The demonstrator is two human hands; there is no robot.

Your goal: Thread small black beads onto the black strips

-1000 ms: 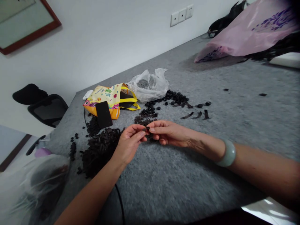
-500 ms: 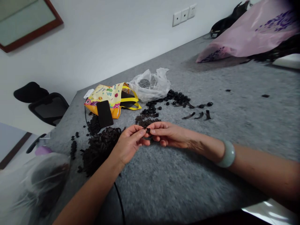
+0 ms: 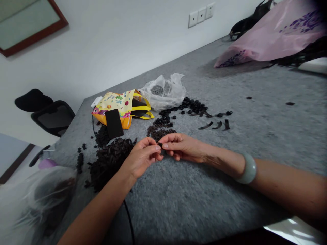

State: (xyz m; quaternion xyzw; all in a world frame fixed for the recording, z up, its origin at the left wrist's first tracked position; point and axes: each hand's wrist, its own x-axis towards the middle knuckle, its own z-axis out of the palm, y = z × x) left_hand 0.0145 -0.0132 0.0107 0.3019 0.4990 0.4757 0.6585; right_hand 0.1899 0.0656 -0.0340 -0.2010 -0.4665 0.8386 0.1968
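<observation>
My left hand and my right hand meet above a grey felt mat, their fingertips pinching a small black piece between them. Most of the piece is hidden by my fingers. Just left of my left hand lies a heap of dark curled strips. Beyond my fingertips sits a smaller patch of dark bits. Several black round pieces and several curved black strips lie further back on the felt.
A yellow printed tote bag lies at the back, with a black phone on it. Nearby are a clear plastic bag holding grey contents, a pink plastic bag at the far right, and a black cable across the front.
My hands have shifted slightly, and the small black piece stays pinched between my fingertips. The view has moved slightly.
</observation>
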